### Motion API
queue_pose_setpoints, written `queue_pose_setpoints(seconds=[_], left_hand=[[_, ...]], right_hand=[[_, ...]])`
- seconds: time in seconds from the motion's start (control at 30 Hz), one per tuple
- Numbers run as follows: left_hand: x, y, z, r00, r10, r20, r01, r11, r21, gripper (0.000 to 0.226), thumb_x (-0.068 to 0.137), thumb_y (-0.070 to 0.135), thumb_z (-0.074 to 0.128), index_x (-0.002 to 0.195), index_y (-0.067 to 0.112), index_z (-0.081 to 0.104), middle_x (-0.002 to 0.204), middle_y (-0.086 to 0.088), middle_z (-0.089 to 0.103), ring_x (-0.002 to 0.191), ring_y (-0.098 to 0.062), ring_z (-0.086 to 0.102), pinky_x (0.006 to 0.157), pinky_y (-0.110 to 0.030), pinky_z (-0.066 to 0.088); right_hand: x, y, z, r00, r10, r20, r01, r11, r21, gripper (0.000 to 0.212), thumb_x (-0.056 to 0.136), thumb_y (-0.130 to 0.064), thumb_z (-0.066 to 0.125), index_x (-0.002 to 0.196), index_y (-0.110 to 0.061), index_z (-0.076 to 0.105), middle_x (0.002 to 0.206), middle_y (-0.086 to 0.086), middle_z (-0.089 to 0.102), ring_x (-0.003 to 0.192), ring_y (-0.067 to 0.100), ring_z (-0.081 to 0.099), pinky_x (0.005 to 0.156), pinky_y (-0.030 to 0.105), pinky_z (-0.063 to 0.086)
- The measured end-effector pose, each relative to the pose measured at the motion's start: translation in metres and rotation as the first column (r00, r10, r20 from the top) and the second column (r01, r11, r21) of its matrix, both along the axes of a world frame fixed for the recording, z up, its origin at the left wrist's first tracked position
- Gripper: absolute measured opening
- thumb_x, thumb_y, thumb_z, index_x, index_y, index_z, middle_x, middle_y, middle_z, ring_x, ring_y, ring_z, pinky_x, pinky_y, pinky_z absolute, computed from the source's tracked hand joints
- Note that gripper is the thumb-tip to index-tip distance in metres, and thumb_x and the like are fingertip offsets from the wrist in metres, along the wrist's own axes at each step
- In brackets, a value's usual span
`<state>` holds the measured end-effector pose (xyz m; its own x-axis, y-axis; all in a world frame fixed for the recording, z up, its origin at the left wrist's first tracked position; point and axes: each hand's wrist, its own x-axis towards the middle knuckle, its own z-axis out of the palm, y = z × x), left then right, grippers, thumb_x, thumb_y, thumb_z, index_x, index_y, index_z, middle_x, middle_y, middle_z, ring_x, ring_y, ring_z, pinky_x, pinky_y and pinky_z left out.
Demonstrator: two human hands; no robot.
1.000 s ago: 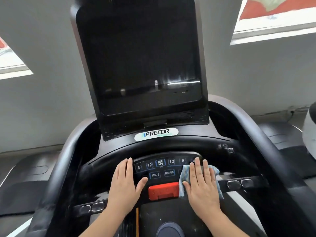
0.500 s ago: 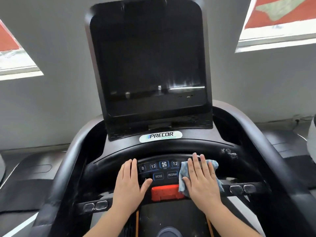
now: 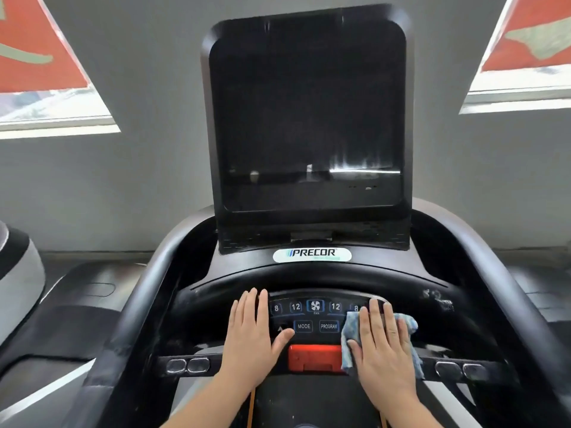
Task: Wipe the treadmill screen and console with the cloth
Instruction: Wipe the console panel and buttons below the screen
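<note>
1. Two hands are flat on the console (image 3: 216,307) right now, fingers pointing away from the person, forearms coming up from the bottom edge.
2. Right hand (image 3: 383,344) is spread open, palm down, pressing the blue cloth (image 3: 349,329) onto the panel; nothing is pinched, the cloth is simply trapped under the palm, with edges poking out on both sides. A flat palm looks like the way to drag the cloth with even pressure.
3. Left hand (image 3: 251,338) is open too, empty, thumb angled toward the middle; I'd judge it is bracing the body.
4. Between the hands sits the red stop bar (image 3: 313,356), and just beyond it the MODE and PROGRAM buttons (image 3: 316,326) and the fan key row.
5. Farther beyond the fingertips, past the PRECOR badge (image 3: 312,254), the dark screen (image 3: 309,118) stands tilted up, showing pale streaks low down, so it probably needs a pass.
</note>
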<state>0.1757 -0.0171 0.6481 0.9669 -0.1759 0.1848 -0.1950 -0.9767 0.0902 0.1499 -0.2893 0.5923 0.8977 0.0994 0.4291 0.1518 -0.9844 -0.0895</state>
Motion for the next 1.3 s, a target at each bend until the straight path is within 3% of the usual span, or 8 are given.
queue_pose_setpoints(seconds=[0.17, 0.37, 0.5, 0.6, 0.7, 0.83, 1.1, 1.3], left_hand=[[-0.011, -0.029, 0.004, 0.917, -0.343, 0.204, 0.329, 0.939, 0.098, 0.090, 0.088, 0.070, 0.049, 0.149, 0.005, 0.034, 0.154, -0.016, 0.038, 0.147, -0.033, 0.027, 0.115, -0.052, 0.025], [-0.006, -0.047, 0.015, 0.879, -0.340, 0.334, 0.366, 0.930, -0.019, 0.089, 0.094, 0.065, 0.046, 0.152, 0.001, 0.026, 0.159, -0.019, 0.030, 0.150, -0.034, 0.024, 0.119, -0.049, 0.023], [0.001, -0.045, 0.005, 0.887, -0.389, 0.247, 0.396, 0.918, 0.022, 0.090, 0.094, 0.069, 0.045, 0.152, 0.003, 0.028, 0.160, -0.016, 0.029, 0.150, -0.031, 0.024, 0.118, -0.047, 0.024], [0.009, -0.068, -0.002, 0.870, -0.471, 0.148, 0.452, 0.880, 0.142, 0.084, 0.094, 0.068, 0.046, 0.152, 0.008, 0.034, 0.160, -0.010, 0.032, 0.151, -0.027, 0.021, 0.115, -0.046, 0.026], [0.032, -0.086, 0.001, 0.804, -0.578, 0.137, 0.541, 0.808, 0.233, 0.065, 0.099, 0.058, 0.043, 0.149, 0.016, 0.044, 0.159, -0.006, 0.037, 0.150, -0.026, 0.025, 0.118, -0.045, 0.024], [0.051, -0.052, 0.004, 0.786, -0.611, 0.089, 0.545, 0.755, 0.365, 0.059, 0.104, 0.050, 0.036, 0.155, 0.019, 0.031, 0.162, -0.003, 0.029, 0.151, -0.028, 0.020, 0.122, -0.047, 0.016], [-0.008, 0.037, -0.037, 0.957, -0.239, 0.167, 0.201, 0.956, 0.216, 0.063, 0.097, 0.042, 0.043, 0.148, 0.005, 0.042, 0.160, -0.014, 0.030, 0.152, -0.033, 0.017, 0.117, -0.051, 0.024], [-0.021, 0.033, -0.050, 0.942, -0.304, 0.144, 0.273, 0.941, 0.202, 0.071, 0.102, 0.055, 0.029, 0.151, 0.004, 0.034, 0.160, -0.014, 0.030, 0.152, -0.030, 0.017, 0.121, -0.051, 0.016]], right_hand=[[0.051, 0.032, 0.045, 0.992, 0.105, -0.072, -0.109, 0.993, -0.045, 0.064, 0.100, -0.041, 0.031, 0.150, -0.002, 0.038, 0.161, 0.019, 0.025, 0.152, 0.036, 0.013, 0.121, 0.054, 0.013], [0.057, 0.087, 0.057, 0.857, 0.504, -0.101, -0.514, 0.842, -0.161, 0.074, 0.096, -0.043, 0.044, 0.159, -0.014, 0.017, 0.164, 0.011, 0.020, 0.153, 0.027, 0.010, 0.122, 0.042, 0.021], [0.048, 0.030, 0.059, 0.943, 0.328, 0.051, -0.330, 0.943, 0.032, 0.060, 0.095, -0.034, 0.047, 0.146, -0.002, 0.045, 0.156, 0.017, 0.038, 0.151, 0.028, 0.021, 0.119, 0.046, 0.024], [0.043, -0.022, 0.053, 0.988, 0.156, -0.001, -0.155, 0.984, 0.087, 0.056, 0.104, -0.037, 0.036, 0.140, 0.003, 0.051, 0.154, 0.020, 0.038, 0.146, 0.034, 0.032, 0.116, 0.050, 0.029], [0.042, -0.037, 0.051, 0.984, 0.177, -0.032, -0.176, 0.984, 0.038, 0.060, 0.108, -0.040, 0.022, 0.140, 0.002, 0.051, 0.154, 0.020, 0.040, 0.144, 0.034, 0.035, 0.116, 0.049, 0.028], [0.052, -0.024, 0.056, 0.972, 0.228, -0.060, -0.227, 0.974, 0.017, 0.059, 0.107, -0.041, 0.026, 0.143, 0.000, 0.049, 0.154, 0.019, 0.040, 0.145, 0.032, 0.034, 0.115, 0.049, 0.028], [0.071, -0.001, 0.062, 0.968, 0.190, -0.162, -0.187, 0.982, 0.033, 0.071, 0.106, -0.053, 0.012, 0.145, -0.005, 0.047, 0.152, 0.015, 0.044, 0.143, 0.027, 0.038, 0.120, 0.039, 0.013], [0.070, 0.001, 0.060, 0.968, 0.211, -0.137, -0.207, 0.978, 0.039, 0.067, 0.106, -0.049, 0.017, 0.144, -0.004, 0.048, 0.150, 0.013, 0.047, 0.142, 0.027, 0.040, 0.121, 0.039, 0.017]])
